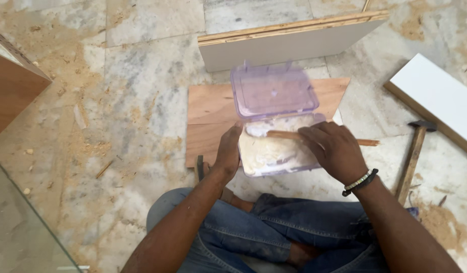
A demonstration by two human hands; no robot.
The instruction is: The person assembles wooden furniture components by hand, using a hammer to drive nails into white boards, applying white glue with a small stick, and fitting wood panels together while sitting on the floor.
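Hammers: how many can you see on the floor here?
1 for certain: a hammer lies on the floor at the right, beside the white board. A dark tool by the left hand is partly hidden; I cannot tell what it is.

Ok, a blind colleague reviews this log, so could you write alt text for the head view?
Seated on a dusty stone floor, a person steadies an open purple-lidded plastic container of pale paste with the left hand, while the right hand holds a wooden stick in the paste. The container sits on a plywood sheet; a hammer lies to the right.
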